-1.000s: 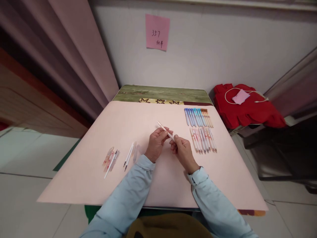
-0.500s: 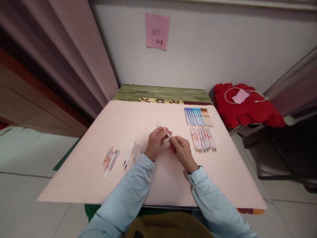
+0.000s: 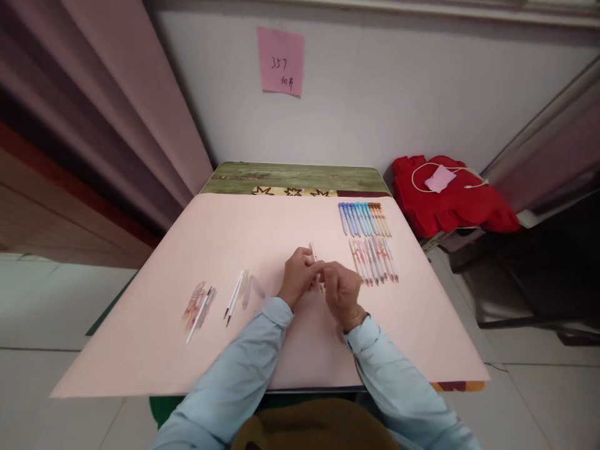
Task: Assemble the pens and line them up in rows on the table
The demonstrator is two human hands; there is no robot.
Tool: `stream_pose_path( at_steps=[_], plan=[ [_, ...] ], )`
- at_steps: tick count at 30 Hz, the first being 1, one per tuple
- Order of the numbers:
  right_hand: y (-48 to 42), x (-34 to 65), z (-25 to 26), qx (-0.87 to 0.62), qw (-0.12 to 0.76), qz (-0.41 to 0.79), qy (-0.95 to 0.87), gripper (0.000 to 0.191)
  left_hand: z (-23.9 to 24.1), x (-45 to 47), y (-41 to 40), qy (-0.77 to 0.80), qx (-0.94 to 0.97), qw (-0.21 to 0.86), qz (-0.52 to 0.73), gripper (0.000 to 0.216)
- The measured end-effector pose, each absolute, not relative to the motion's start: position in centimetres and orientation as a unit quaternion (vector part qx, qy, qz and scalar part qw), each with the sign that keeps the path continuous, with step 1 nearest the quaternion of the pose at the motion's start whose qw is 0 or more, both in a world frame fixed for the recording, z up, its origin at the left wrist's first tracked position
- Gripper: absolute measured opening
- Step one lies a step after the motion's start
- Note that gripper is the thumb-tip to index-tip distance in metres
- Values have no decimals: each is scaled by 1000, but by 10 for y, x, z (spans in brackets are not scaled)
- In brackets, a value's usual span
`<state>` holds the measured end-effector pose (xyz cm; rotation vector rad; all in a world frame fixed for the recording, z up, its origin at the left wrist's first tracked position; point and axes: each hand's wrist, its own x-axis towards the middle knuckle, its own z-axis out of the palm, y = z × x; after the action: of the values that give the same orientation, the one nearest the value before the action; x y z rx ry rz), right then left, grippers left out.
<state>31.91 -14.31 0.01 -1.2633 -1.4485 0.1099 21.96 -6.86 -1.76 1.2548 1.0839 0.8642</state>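
Observation:
Over the middle of the pink sheet [image 3: 187,250] my left hand [image 3: 299,275] and my right hand [image 3: 341,292] meet, fingers closed on one thin white pen [image 3: 312,252]. Its tip sticks up past my left fingers; the rest is hidden between the hands. To the right lie a row of blue and orange pens [image 3: 364,218] and, nearer to me, a row of patterned white pens [image 3: 373,260].
Left of my hands lie two thin refills [image 3: 233,302], clear pen barrels [image 3: 250,289] and a small pile of patterned pen parts [image 3: 198,304]. A red cloth [image 3: 450,200] with a white cable sits off the table's right. A pink note [image 3: 280,60] hangs on the wall.
My hands have drawn together, and the pen has turned from slanting to nearly upright, with less of it showing. The view has shifted slightly.

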Motion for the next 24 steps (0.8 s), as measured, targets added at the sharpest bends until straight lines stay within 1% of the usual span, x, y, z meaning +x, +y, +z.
stream_pose_path(
  at_steps=[2,4,8,10,13,20,24],
  plan=[
    [-146,313,0,-484,546,15,-684,35,-17,229,-67,473,550,584,364,43],
    [-148,309,0,-462,533,5,-709,35,-17,238,-65,455,553,604,350,42],
    [-148,311,2,-515,496,49,-697,40,-24,247,-66,409,525,662,345,36],
    [-148,313,3,-549,475,84,-683,43,-28,245,-68,404,506,670,364,33],
    [-147,314,2,-565,468,109,-670,43,-30,239,-69,397,495,673,381,29],
    [-149,315,-6,-544,485,83,-680,39,-16,210,-87,420,521,635,386,16],
    [-150,314,-11,-555,499,99,-658,40,-1,180,-112,435,607,559,361,14]
  ],
)
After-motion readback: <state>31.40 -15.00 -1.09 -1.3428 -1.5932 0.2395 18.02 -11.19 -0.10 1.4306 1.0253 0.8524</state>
